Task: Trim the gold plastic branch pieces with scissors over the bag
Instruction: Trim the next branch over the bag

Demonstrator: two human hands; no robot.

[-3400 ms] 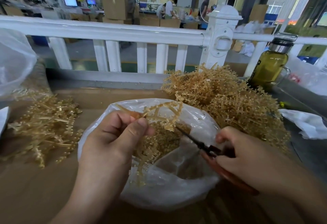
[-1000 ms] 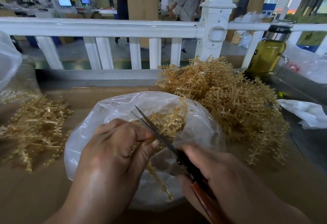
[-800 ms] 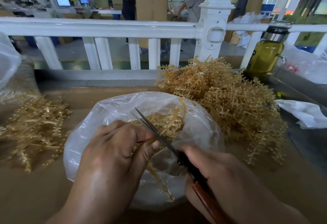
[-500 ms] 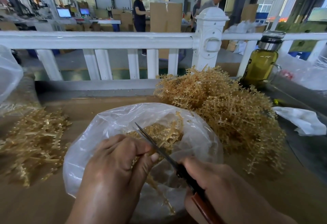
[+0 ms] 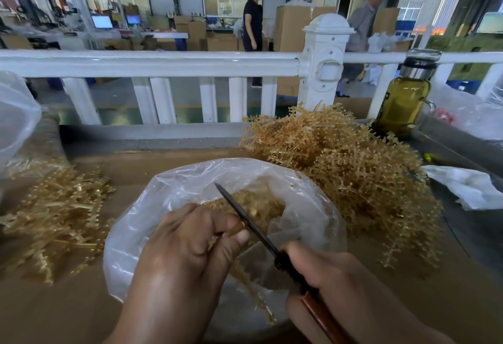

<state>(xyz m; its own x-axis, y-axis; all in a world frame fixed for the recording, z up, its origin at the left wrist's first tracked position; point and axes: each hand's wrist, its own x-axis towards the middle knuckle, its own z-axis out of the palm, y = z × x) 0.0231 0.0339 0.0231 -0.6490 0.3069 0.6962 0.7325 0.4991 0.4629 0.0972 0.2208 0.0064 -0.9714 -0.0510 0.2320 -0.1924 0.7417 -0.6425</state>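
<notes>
Left hand: the left hand (image 5: pixel 187 245) was over the near half of the bag, fingers curled round a gold branch piece (image 5: pixel 255 300), thumb tip just beside the scissor blades.
Right hand: the right hand (image 5: pixel 334 289) was clamped on the reddish handles of the scissors (image 5: pixel 245 215), at the bag's near right side.
Hands together or apart: close, with only the blades between them.
Scissors: the blades lay together as one dark line, tip pointing away and to the left, over the bag's mouth.
Branch piece: its upper end was hidden in the left fist. The thin stem hung below the hand over the bag's near wall.
Bag: a clear plastic bag (image 5: pixel 190 180) sat open in the middle of the counter (image 5: pixel 462 303), towards the near edge. It held a heap of gold clippings (image 5: pixel 258 205) at its far side.
Right pile: a tall tangle of gold branches (image 5: pixel 353 175) touched the bag's right side and ran to the far right corner.
Left pile: flatter gold pieces (image 5: pixel 57 213) lay along the left edge.
Bottle: a clear bottle (image 5: pixel 402 98) at the far right corner, mostly full of olive-yellow liquid, with a steel collar and dark lid on.
Second bag: another clear bag (image 5: pixel 16 115) stood at the far left corner. I cannot tell what it held.
Crumpled white sheet (image 5: pixel 468 188): at the right edge.
Railing: a white railing (image 5: pixel 163 63) ran behind the far edge.
</notes>
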